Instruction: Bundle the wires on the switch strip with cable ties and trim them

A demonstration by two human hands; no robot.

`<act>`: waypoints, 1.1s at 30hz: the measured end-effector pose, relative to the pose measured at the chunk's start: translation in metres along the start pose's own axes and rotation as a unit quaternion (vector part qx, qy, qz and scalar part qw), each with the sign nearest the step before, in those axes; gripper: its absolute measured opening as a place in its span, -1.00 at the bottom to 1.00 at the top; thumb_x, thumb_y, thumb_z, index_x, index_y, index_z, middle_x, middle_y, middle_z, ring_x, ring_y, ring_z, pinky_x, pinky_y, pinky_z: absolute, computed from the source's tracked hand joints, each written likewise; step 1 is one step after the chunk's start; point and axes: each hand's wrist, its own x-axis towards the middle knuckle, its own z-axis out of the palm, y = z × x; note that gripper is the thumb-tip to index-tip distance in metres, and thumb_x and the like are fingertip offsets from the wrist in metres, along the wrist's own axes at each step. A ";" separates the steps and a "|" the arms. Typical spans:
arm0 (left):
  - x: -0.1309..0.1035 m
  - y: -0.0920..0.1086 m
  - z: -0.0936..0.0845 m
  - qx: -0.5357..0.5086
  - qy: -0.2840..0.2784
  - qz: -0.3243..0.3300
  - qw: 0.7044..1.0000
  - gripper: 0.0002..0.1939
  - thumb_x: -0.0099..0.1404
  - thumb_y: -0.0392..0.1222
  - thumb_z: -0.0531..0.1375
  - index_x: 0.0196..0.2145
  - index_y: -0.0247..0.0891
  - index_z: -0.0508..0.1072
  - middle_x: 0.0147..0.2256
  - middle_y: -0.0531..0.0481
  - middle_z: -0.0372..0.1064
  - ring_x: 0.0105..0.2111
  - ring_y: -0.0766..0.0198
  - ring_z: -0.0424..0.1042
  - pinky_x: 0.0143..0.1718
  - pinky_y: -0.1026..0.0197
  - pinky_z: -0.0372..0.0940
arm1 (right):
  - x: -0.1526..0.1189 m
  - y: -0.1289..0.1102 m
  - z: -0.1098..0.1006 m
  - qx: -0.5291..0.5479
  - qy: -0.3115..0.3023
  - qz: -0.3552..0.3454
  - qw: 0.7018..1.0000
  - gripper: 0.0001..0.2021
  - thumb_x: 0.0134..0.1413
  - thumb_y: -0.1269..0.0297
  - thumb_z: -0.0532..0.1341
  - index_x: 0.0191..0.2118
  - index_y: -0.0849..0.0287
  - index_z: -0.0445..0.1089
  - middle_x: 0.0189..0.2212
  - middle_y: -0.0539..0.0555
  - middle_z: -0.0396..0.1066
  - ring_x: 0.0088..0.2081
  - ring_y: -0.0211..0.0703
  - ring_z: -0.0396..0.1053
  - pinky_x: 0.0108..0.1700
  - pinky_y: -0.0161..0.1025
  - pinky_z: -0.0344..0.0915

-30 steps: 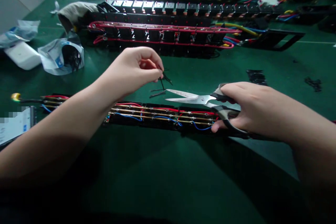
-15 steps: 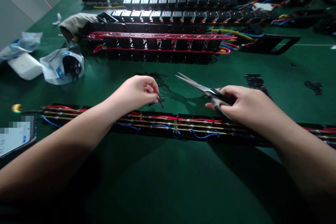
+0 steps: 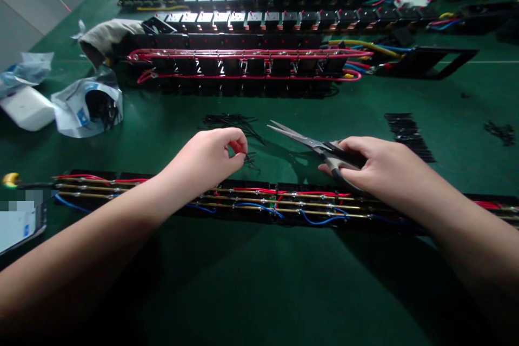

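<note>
The right hand point(image 3: 377, 159) gripped a pair of scissors point(image 3: 314, 143), slim tapering steel blades parted by a narrow gap, black and pale-grey handle loops wrapped by its fingers. The left hand point(image 3: 221, 151) was curled, thumb and forefinger meeting at the tips; whether a strip was pinched there, I could not tell. Thin, dark offcuts point(image 3: 250, 161) showed right beside those fingertips. Just beyond lay a loose heap of slender black strips point(image 3: 227, 120), spread at angles on the smooth, matte green tabletop point(image 3: 284, 270). Past the scissors, more strips sat in a neat, glossy bundle point(image 3: 407, 135). A long black assembly point(image 3: 284, 206) ran below both hands, lined with straight brass-coloured rods, shiny solder blobs, and curving red and blue wires. To the left stood a crinkled clear plastic bag point(image 3: 75, 113), near a smooth white box point(image 3: 28, 108) with rounded corners.
</note>
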 end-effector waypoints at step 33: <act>0.005 -0.008 0.004 0.167 -0.086 0.136 0.973 -0.84 0.24 -0.24 0.16 -0.39 -0.26 0.56 -0.35 -0.03 0.44 -0.33 0.22 0.37 -0.25 0.18 0.24 | 0.001 -0.002 0.000 -0.002 -0.024 -0.024 0.999 -0.71 0.04 0.06 0.27 -0.17 0.09 0.53 -0.29 0.08 0.54 -0.31 -0.02 0.44 -0.32 -0.15 0.25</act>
